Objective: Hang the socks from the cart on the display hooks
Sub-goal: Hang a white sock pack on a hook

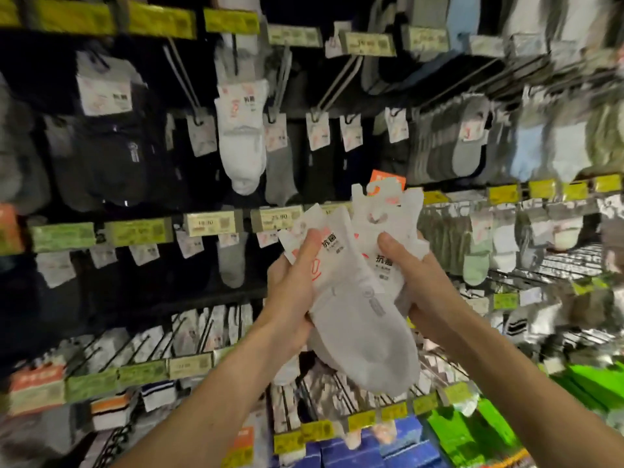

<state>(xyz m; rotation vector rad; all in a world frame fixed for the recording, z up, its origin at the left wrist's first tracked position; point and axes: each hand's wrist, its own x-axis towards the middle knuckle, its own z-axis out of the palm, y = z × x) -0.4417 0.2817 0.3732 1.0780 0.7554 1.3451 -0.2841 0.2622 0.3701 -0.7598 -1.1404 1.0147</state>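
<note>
My left hand (293, 282): thumb laid across the printed band of the front pair; the other fingers curled round behind; clamped on the bundle, not spread.
My right hand (418, 282): thumb pressing the front of the right-hand packs; fingers wrapped behind and mostly hidden; gripping as well.
The socks (361, 319): a fanned bundle of white ankle pairs, held between both hands in front of the rack; toes drooping down, tops fanned upward; none of this bundle on a hook yet; the cart is out of sight.
How they handle: I judge them light, soft and floppy; the knit gives under my thumbs and will not keep a shape; the loose pairs may slide on one another, so a slack grip could drop one.
Where to hold: the card headers (378, 211) at the top are the stiff part, each with a cut-out hanger; I would pinch one header just under its cut-out to peel a pair off and steer it, letting the sock dangle.
Below the bundle: wire prongs with yellow tags; blue boxes (354, 450) and green boxes (472, 430) lower down.
The rack beyond: price labels (209, 223) along the rail; a matching white pair (241, 140) hanging above left; long display hooks (341, 81) beside it, some with room near the tip; likely where these belong, though blur hides detail.
</note>
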